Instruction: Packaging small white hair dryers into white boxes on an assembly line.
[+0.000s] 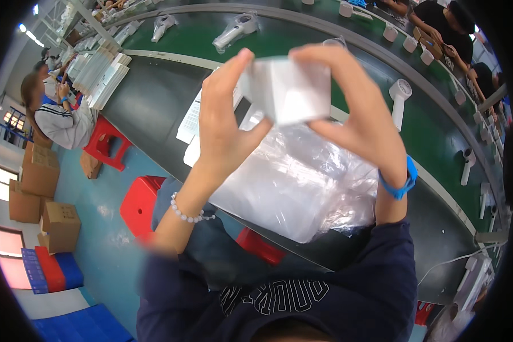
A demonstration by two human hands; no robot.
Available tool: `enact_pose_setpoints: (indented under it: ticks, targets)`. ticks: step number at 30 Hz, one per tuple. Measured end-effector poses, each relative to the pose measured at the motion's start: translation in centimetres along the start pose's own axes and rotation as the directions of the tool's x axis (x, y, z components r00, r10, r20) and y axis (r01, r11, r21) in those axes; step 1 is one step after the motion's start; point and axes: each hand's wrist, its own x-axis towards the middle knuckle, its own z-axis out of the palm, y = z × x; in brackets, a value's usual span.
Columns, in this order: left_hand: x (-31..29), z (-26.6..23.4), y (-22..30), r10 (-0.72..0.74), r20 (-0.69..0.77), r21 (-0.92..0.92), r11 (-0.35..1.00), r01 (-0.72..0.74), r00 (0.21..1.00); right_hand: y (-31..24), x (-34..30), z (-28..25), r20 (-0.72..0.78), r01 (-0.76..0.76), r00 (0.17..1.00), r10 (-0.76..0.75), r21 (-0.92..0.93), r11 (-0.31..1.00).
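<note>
Up in front of me, above the bench, is a small white box (301,94), blurred by motion. My left hand (219,122) grips its left side, with a beaded bracelet (187,212) at the wrist. From the other side my right hand (362,102) holds it, thumb low and fingers over the top; a blue band (402,179) circles that wrist. Beneath the box lies a pile of clear plastic bags (279,191) on the dark bench. Printed white sheets (189,122) lie by my left hand, partly hidden by it.
A green conveyor (302,28) curves past the bench, carrying bagged handheld fans (235,32) and an unbagged white handheld fan (400,100). Stacked flat white packs (105,80) stand at the bench's left end. Red stools (139,202) and cartons (60,225) are left; co-workers sit around.
</note>
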Motion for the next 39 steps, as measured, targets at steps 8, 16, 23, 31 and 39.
enact_pose_setpoints:
  ticks: [8,16,23,31,39]
  targets:
    - [-2.8,2.8,2.0,0.057,0.239,0.05,0.996,-0.07,0.969,15.3,5.2,9.4,-0.206,-0.058,0.973,-0.103,-0.65,0.757]
    - [-12.7,5.1,12.2,0.673,0.429,-0.484,0.735,-0.475,0.603,22.2,0.8,8.5,-0.16,-0.218,0.976,0.149,-0.66,0.719]
    - [-13.6,7.3,11.7,0.444,0.661,-0.251,0.891,-0.379,0.605,20.7,-6.8,-5.5,-0.316,-0.635,0.721,0.616,-0.656,0.407]
    - [-14.5,8.5,12.9,0.225,0.661,0.007,0.952,-0.306,0.716,25.7,-13.9,-6.0,-0.431,-0.632,0.765,0.479,-0.646,0.428]
    - [-13.5,7.2,12.5,0.178,0.667,-0.104,0.984,-0.146,0.723,13.1,-12.2,-6.8,-0.371,-0.583,0.478,0.796,0.544,0.604]
